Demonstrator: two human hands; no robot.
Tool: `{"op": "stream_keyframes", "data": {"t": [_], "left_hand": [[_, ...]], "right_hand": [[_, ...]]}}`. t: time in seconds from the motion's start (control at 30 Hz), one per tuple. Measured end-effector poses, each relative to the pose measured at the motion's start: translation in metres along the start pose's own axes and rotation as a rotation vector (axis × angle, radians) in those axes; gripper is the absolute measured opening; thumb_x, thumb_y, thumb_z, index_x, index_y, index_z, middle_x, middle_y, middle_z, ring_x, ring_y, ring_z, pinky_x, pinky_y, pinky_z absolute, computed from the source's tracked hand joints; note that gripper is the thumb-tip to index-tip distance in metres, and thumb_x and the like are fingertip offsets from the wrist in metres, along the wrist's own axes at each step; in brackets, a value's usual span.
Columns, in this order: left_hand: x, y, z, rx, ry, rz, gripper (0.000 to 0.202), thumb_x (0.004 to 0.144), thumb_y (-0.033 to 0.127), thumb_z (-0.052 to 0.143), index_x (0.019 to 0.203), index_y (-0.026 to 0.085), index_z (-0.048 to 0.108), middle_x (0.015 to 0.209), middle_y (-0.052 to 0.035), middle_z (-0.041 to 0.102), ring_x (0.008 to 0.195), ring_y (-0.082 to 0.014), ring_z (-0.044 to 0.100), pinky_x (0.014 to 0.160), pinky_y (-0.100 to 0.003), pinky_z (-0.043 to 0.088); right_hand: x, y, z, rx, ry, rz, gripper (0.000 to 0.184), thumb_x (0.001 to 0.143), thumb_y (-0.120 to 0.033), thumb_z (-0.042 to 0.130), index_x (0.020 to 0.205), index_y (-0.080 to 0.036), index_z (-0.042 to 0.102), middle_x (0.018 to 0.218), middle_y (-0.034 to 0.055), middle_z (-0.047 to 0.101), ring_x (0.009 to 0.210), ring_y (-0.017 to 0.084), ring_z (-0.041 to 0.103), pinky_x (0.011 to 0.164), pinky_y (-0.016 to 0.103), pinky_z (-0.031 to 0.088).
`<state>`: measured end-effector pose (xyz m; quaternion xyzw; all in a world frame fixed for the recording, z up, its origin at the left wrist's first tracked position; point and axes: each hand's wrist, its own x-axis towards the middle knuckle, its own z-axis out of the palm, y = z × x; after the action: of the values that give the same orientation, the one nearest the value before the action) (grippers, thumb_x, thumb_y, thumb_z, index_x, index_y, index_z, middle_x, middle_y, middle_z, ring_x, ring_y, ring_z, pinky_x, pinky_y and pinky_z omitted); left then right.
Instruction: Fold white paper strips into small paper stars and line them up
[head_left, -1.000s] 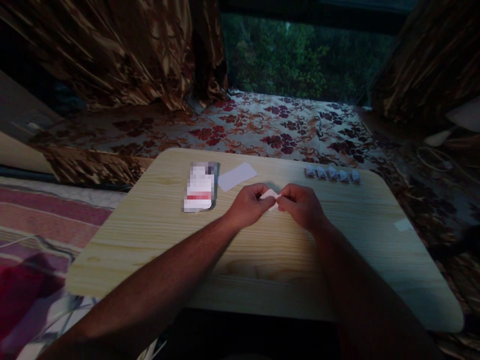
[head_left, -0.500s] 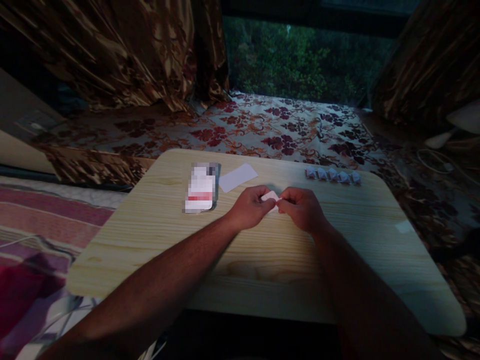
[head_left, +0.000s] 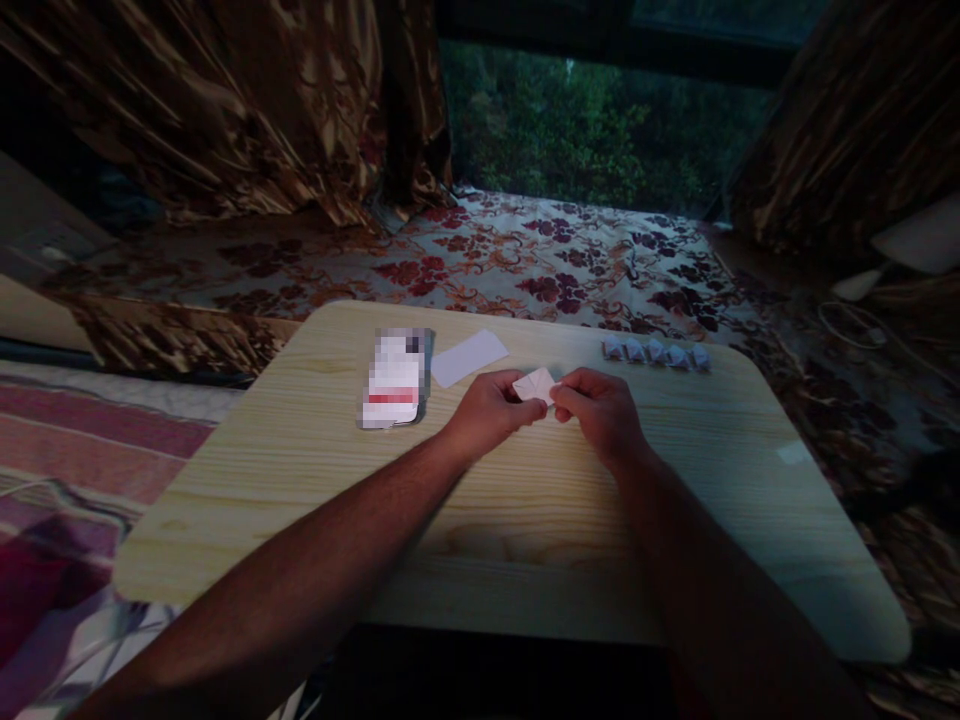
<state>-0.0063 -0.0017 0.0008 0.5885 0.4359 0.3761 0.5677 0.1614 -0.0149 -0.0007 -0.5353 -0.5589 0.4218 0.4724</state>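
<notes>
Over the middle of a pale wooden table [head_left: 525, 520], my left hand [head_left: 487, 412] and my right hand [head_left: 598, 408] both pinch a small folded piece of white paper [head_left: 535, 384] between them. The fingers of each hand are closed on its edges, and the paper sits just above the tabletop. A flat white paper slip [head_left: 469, 357] lies just beyond my left hand. To its left rests a stack of cards [head_left: 394, 382] with a red stripe. At the far right of the table stands a row of several small folded paper pieces [head_left: 656, 352].
A floral red-and-cream cloth [head_left: 540, 255] covers the surface beyond the table. Brown patterned curtains [head_left: 225, 100] hang left and right of a window with green foliage. A small paper scrap [head_left: 793, 453] lies near the table's right edge. Striped fabric [head_left: 75, 450] lies at left.
The folded paper has been turned slightly, showing more of its white face. Both hands have shifted a little to the left and farther from me.
</notes>
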Motion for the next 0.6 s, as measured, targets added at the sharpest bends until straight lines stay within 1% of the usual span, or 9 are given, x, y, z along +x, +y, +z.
{"op": "stream_keyframes", "data": {"t": [0.13,0.23,0.33,0.43,0.53,0.6], "left_hand": [[0.0,0.0,0.001,-0.057,0.023,-0.018,0.015,0.069,0.027,0.07,0.075,0.014,0.064,0.057,0.0024,0.059,0.046,-0.0068,0.044,0.046,-0.022,0.03],[0.0,-0.002,0.001,-0.085,0.015,-0.016,0.015,0.07,0.028,0.07,0.074,0.014,0.066,0.056,0.0021,0.058,0.046,-0.0063,0.043,0.046,-0.022,0.029],[0.002,-0.005,0.0,-0.106,0.044,-0.008,0.014,0.07,0.028,0.07,0.074,0.014,0.066,0.057,0.0022,0.057,0.047,-0.0065,0.043,0.046,-0.022,0.028],[0.004,-0.008,0.0,-0.142,0.11,-0.003,0.013,0.069,0.027,0.07,0.072,0.015,0.066,0.057,0.0023,0.058,0.048,-0.0072,0.044,0.047,-0.023,0.028],[0.006,-0.009,0.0,-0.154,0.171,-0.001,0.014,0.068,0.027,0.072,0.069,0.015,0.065,0.056,0.0024,0.058,0.048,-0.0078,0.045,0.047,-0.023,0.029],[0.007,-0.01,0.0,-0.154,0.183,0.001,0.015,0.068,0.028,0.072,0.07,0.015,0.065,0.057,0.0021,0.058,0.049,-0.008,0.045,0.048,-0.023,0.029]], "right_hand": [[0.0,0.002,0.001,0.011,0.004,-0.011,0.014,0.075,-0.028,0.066,0.067,-0.017,0.065,0.053,-0.0017,0.062,0.05,0.011,0.053,0.051,0.024,0.039],[0.001,0.002,0.001,0.025,0.002,-0.01,0.015,0.076,-0.03,0.066,0.068,-0.017,0.065,0.054,-0.0015,0.062,0.05,0.011,0.054,0.051,0.024,0.04],[0.0,0.001,0.002,0.05,-0.016,-0.013,0.013,0.075,-0.03,0.066,0.075,-0.017,0.065,0.058,-0.0012,0.063,0.052,0.012,0.056,0.054,0.025,0.043],[-0.001,0.001,0.004,0.04,0.038,-0.08,0.014,0.073,-0.027,0.068,0.082,-0.019,0.061,0.065,-0.0018,0.063,0.056,0.013,0.057,0.055,0.025,0.045],[-0.002,0.002,0.005,-0.02,0.077,-0.159,0.016,0.073,-0.027,0.068,0.08,-0.021,0.056,0.066,-0.0024,0.06,0.058,0.013,0.056,0.055,0.025,0.043],[-0.003,0.002,0.006,-0.058,0.076,-0.182,0.014,0.074,-0.028,0.068,0.08,-0.021,0.057,0.066,-0.0018,0.06,0.059,0.013,0.056,0.055,0.026,0.044]]}}
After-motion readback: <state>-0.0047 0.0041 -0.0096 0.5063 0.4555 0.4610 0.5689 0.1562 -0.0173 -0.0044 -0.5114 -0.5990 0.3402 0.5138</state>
